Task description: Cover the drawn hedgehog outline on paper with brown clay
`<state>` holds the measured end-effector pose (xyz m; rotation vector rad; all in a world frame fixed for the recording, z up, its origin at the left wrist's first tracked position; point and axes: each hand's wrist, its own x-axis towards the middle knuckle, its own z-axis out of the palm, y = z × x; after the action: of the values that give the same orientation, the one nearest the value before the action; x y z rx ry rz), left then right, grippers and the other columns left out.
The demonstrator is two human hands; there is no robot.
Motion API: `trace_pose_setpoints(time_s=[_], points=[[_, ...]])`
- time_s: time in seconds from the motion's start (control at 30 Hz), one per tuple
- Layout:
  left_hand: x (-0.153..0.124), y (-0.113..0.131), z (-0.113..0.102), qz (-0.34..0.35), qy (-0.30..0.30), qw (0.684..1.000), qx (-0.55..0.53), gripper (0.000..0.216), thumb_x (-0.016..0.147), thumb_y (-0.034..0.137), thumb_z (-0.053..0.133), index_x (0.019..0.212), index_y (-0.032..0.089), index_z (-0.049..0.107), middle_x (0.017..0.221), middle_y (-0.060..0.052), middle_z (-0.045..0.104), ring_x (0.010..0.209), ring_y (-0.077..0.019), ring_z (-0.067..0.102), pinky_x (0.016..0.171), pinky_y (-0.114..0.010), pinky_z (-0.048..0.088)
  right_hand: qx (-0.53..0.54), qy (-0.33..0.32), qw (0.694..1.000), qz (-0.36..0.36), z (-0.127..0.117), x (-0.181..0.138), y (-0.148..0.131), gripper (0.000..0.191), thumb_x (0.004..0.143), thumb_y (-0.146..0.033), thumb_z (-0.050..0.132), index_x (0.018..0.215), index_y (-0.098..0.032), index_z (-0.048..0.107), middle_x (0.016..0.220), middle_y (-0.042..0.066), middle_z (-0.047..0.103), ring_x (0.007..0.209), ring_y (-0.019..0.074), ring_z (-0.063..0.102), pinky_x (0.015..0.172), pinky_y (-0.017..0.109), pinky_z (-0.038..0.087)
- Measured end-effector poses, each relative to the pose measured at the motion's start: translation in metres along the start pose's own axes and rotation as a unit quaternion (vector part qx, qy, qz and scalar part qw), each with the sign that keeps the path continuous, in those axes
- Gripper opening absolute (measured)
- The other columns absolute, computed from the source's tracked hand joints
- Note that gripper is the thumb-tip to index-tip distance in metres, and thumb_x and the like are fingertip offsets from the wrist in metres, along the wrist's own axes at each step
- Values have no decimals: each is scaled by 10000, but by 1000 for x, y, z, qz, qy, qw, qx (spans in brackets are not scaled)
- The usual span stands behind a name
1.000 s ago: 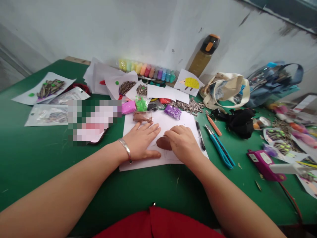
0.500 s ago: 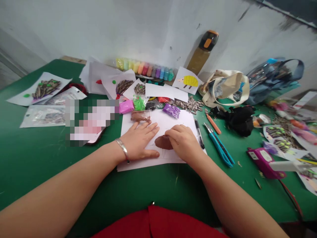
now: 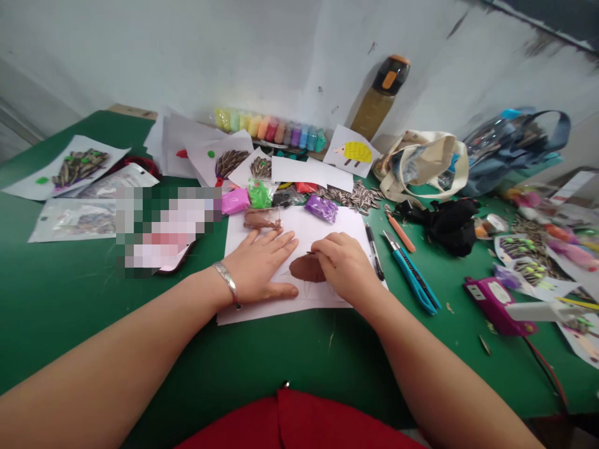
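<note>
My left hand (image 3: 262,265) lies flat on a sheet of white paper (image 3: 281,304), its fingers spread, holding nothing. A smooth brown oval of modelling clay (image 3: 305,269) is on the paper, over a faint pencil drawing. My right hand (image 3: 344,265) is closed in a pinch at the clay's upper right edge. A small dark sliver shows at its fingertips, too little to name; the hand hides the clay's right end. Just beyond my left fingers is a packet of brown clay (image 3: 262,218).
Clay packets in purple (image 3: 321,209), green and pink lie behind the paper, near a heap of sunflower seeds (image 3: 360,196). To the right are a black pen (image 3: 374,251), a blue cutter knife (image 3: 412,274) and a magenta glue gun (image 3: 498,305). A phone (image 3: 180,259) lies left.
The whole view has shifted slightly left. My left hand stays flat on the paper. My right hand stays pinched at the clay, with a dark sliver now showing at its fingertips.
</note>
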<state>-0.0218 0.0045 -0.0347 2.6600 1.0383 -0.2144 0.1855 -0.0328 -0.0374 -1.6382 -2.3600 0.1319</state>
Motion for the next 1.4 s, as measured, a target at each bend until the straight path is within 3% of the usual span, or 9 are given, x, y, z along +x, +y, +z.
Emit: trace_pose_setpoints(time_s=[0.4, 0.83, 1.27, 1.4], points=[[1, 1, -1, -4, -2, 1000, 5, 921, 814, 698, 469, 1515, 153, 222, 1585, -132, 141, 1445, -345, 154, 1131, -539, 134, 11, 13, 1000, 8, 0, -1, 12, 260, 901, -134, 431, 905, -201, 683, 836, 76, 620, 840, 222, 526, 723, 325, 366], [-1, 1, -3, -5, -5, 1000, 12, 920, 812, 709, 461, 1514, 161, 230, 1583, -125, 138, 1442, -346, 167, 1129, -543, 149, 5, 24, 1000, 1, 1, 0, 4, 249, 907, -111, 442, 928, -176, 682, 851, 85, 618, 867, 223, 502, 762, 326, 369], [-1, 0, -3, -1, -4, 1000, 1, 918, 818, 711, 451, 1514, 155, 229, 1580, -139, 161, 1441, -361, 161, 1128, -547, 148, -18, -6, 999, -30, 2, 3, 7, 222, 903, -118, 447, 889, -175, 661, 858, 88, 606, 830, 225, 462, 744, 330, 333], [-1, 1, -4, -1, -8, 1000, 7, 925, 818, 718, 445, 1515, 151, 223, 1581, -148, 152, 1438, -371, 163, 1126, -549, 153, -23, 14, 999, -23, 4, 5, 8, 228, 903, -109, 440, 901, -177, 658, 877, 93, 601, 873, 232, 463, 751, 332, 329]])
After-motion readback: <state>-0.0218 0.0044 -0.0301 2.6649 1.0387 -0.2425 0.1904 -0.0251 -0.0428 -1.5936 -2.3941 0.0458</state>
